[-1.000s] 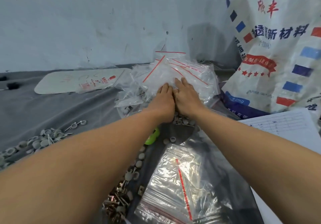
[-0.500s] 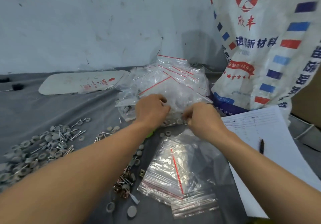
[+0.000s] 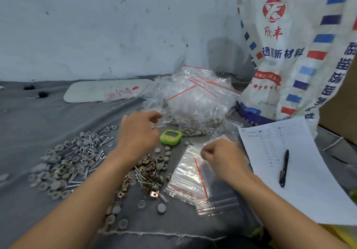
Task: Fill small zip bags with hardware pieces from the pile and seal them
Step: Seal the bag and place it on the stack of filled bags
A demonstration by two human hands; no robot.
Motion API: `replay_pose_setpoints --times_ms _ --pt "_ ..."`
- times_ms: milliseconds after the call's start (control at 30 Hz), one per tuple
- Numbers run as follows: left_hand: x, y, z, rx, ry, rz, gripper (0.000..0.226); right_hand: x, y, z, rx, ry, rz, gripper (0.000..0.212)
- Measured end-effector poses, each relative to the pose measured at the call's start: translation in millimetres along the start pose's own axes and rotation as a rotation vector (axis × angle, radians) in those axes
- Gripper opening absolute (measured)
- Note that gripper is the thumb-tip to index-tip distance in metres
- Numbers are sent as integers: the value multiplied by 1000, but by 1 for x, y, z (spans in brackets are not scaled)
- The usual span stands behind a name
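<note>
A: Surface and room?

B: A grey cloth-covered surface (image 3: 38, 125) with a frayed near edge, set against a scuffed pale wall (image 3: 96, 26). One printed woven sack (image 3: 289, 55) stands at the right rear.

A: Hardware?

B: Two loose piles. The grey washers and screws (image 3: 71, 160) are at the left, and the brass-coloured nuts and clips (image 3: 146, 173) are in the middle, with stray grey discs around them. There are too many pieces to count.

A: Bags?

B: One heap of filled bags (image 3: 193, 102) lies at the back, number unreadable. A flat stack of empty bags (image 3: 185, 183) lies front right; at least three red seal strips show.

A: Hands?

B: The left hand (image 3: 139, 133) hovers between the washers and the heap, fingers loosely curled with nothing seen in them. On the right hand (image 3: 222, 156), the fingers are curled tight, pinching a zip bag (image 3: 216, 140) at the far end of the flat stack. Blur hides the exact grip.

A: Other items?

B: One green timer (image 3: 171, 137) sits just before the heap. One sheet of paper (image 3: 280, 142) is at the right, with one pen (image 3: 284, 168) lying on it. One flat white card (image 3: 104, 92) lies at the rear left.
</note>
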State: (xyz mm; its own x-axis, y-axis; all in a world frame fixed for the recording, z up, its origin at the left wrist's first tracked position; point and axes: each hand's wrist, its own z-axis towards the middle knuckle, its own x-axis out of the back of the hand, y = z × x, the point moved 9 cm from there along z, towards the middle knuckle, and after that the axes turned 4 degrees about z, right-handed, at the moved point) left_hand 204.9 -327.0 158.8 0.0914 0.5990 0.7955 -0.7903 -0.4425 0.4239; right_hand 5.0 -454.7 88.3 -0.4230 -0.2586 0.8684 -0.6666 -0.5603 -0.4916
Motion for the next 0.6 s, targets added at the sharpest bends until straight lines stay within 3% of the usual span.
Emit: replay_pose_setpoints --times_ms 100,167,267,367,433,500,600 --pt "32 -40 -27 112 -10 -50 31 24 -3 -6 -91 193 526 20" --pt "40 -58 -45 186 -70 -165 19 20 -18 -9 -169 207 889 24" --pt "42 -70 -70 241 -171 -369 18 -20 -67 -19 -292 -36 1259 28" --pt "44 -79 -89 233 -272 -488 62 -74 -126 -45 -455 -426 1653 23" --pt "42 -88 -104 296 -381 -707 80 -94 -156 -60 -469 -603 1735 18" --pt "41 -98 -115 319 -452 -834 64 -104 -169 -65 -445 -689 1711 27" --pt "54 -126 -126 385 -409 -805 18 -109 -187 -66 -414 -801 1786 38"
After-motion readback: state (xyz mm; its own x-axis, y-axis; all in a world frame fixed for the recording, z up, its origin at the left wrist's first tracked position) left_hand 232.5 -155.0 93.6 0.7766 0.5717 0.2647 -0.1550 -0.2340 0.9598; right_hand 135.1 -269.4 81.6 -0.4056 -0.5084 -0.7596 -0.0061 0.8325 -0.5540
